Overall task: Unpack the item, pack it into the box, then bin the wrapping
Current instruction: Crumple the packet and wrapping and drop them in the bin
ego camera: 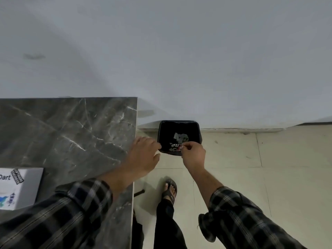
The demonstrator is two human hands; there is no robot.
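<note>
A black bin (195, 125) stands on the floor against the wall, right of the table. My right hand (194, 156) hovers over its near rim, fingertips pinched on a small crumpled wrapping (177, 146) with red, white and black print. Pale crumpled scraps (180, 137) lie inside the bin. My left hand (143, 157) is spread with fingers apart beside the table's right edge, holding nothing. A white printed box (19, 187) sits on the table at the lower left, partly cut off by the frame.
The dark marble table (71, 133) fills the left side; its right edge runs down past my left wrist. Pale floor tiles (269, 168) spread to the right. My sandalled foot (169, 192) stands below the bin. A grey wall (179, 60) rises behind.
</note>
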